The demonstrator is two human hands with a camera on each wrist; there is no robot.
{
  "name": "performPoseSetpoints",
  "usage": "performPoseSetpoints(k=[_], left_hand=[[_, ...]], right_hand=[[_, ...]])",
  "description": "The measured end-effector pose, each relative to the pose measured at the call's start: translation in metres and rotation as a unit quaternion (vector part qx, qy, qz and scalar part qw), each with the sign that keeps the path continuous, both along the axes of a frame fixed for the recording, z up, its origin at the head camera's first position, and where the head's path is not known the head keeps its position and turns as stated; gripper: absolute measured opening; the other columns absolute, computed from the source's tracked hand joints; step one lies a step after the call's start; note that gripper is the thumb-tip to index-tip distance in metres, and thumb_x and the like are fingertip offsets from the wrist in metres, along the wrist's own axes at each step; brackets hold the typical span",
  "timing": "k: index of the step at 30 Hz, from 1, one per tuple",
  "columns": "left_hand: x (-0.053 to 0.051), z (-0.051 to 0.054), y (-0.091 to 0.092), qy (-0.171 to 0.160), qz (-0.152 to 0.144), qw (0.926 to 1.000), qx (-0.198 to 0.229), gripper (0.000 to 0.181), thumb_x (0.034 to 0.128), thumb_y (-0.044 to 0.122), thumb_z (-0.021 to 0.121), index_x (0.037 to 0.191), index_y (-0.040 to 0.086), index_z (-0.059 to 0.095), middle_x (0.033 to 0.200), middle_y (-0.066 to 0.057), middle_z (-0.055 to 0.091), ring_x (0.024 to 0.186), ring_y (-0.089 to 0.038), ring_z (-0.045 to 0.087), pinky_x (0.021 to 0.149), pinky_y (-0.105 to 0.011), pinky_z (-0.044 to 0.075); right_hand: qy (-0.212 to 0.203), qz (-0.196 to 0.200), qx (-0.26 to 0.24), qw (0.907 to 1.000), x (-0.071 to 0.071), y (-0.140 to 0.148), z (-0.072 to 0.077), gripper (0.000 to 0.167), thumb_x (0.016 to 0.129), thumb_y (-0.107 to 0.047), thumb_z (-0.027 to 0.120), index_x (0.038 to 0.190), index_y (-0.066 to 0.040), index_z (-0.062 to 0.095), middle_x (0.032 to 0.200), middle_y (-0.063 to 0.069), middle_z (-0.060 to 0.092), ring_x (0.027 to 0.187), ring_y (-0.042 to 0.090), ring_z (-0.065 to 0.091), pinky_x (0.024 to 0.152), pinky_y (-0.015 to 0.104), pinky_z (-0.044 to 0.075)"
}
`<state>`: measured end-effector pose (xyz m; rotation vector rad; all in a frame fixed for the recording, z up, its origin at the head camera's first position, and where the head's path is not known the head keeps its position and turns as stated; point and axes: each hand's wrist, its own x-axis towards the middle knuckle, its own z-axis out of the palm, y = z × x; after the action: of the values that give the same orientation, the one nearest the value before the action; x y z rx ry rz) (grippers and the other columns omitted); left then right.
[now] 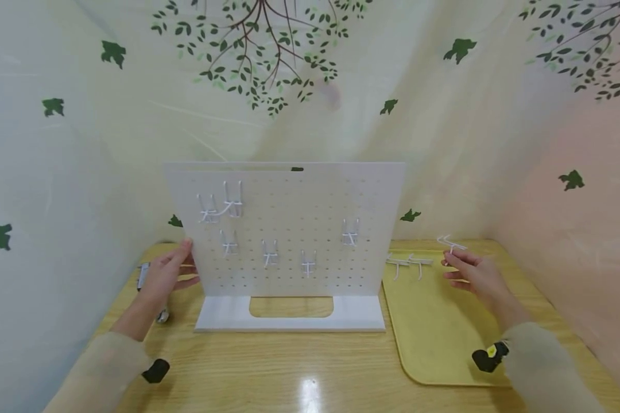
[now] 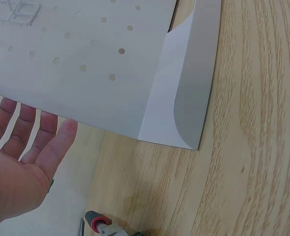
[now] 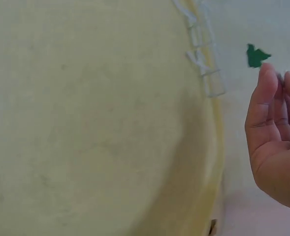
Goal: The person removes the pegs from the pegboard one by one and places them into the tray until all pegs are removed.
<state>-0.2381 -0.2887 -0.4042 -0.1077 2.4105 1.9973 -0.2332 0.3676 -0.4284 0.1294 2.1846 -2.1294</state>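
A white pegboard (image 1: 284, 229) stands upright on its base, with several white wire hooks (image 1: 308, 265) on its face. My left hand (image 1: 167, 272) holds the board's left edge; in the left wrist view its fingers (image 2: 46, 128) meet that edge, the thumb mostly out of frame. Off the board's right side, my right hand (image 1: 472, 278) pinches a white double-prong hook (image 1: 452, 244) by its stem, above the far end of a yellow tray (image 1: 444, 344). In the right wrist view the fingertips (image 3: 267, 73) come together, and the hook is barely visible.
Two more white hooks (image 1: 409, 261) lie at the tray's far left corner. Behind the left hand, a tool with a metallic end (image 1: 162, 315) lies on the wooden table (image 1: 268, 367). A leaf-patterned curtain (image 1: 310, 132) hangs close behind and at both sides.
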Motion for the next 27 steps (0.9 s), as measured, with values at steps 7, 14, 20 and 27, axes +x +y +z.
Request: performPoseSetpoints(k=[7, 14, 20, 27], left_hand=[[-0.001, -0.001, -0.003, -0.003, 0.001, 1.0, -0.007, 0.075, 0.0987, 0.064, 0.048, 0.124, -0.006, 0.061, 0.108, -0.006, 0.064, 0.098, -0.019, 0.066, 0.084, -0.038, 0.061], [-0.001, -0.002, 0.002, -0.007, 0.01, 0.9996, -0.026, 0.081, 0.0968, 0.068, 0.047, 0.128, -0.005, 0.059, 0.114, -0.011, 0.061, 0.098, -0.019, 0.065, 0.084, -0.037, 0.061], [-0.002, -0.001, 0.004, -0.011, 0.013, 0.9994, -0.03, 0.081, 0.096, 0.069, 0.047, 0.127, -0.004, 0.06, 0.115, -0.014, 0.06, 0.099, -0.021, 0.063, 0.083, -0.036, 0.061], [-0.003, -0.003, 0.002, -0.009, 0.012, 0.9994, -0.032, 0.083, 0.0953, 0.071, 0.046, 0.126, -0.004, 0.06, 0.12, -0.02, 0.056, 0.096, -0.018, 0.063, 0.081, -0.034, 0.062]], right_hand=[[-0.035, -0.027, 0.003, 0.999, -0.011, 0.002, -0.023, 0.01, 0.101, -0.026, 0.066, 0.094, -0.028, 0.073, 0.088, -0.01, 0.073, 0.075, 0.01, 0.072, 0.066, 0.027, 0.062], [-0.069, -0.044, -0.03, 0.9962, -0.011, 0.004, -0.036, 0.009, 0.1, -0.026, 0.068, 0.103, -0.018, 0.065, 0.088, -0.007, 0.074, 0.074, 0.01, 0.072, 0.063, 0.027, 0.062], [-0.079, -0.024, -0.041, 0.9957, -0.011, 0.008, -0.042, 0.007, 0.102, -0.021, 0.066, 0.101, -0.015, 0.069, 0.087, -0.004, 0.074, 0.075, 0.008, 0.072, 0.063, 0.024, 0.061], [-0.084, -0.001, -0.037, 0.9958, -0.011, 0.009, -0.046, 0.012, 0.104, -0.018, 0.062, 0.098, -0.012, 0.071, 0.087, -0.003, 0.074, 0.077, 0.008, 0.072, 0.065, 0.02, 0.059]])
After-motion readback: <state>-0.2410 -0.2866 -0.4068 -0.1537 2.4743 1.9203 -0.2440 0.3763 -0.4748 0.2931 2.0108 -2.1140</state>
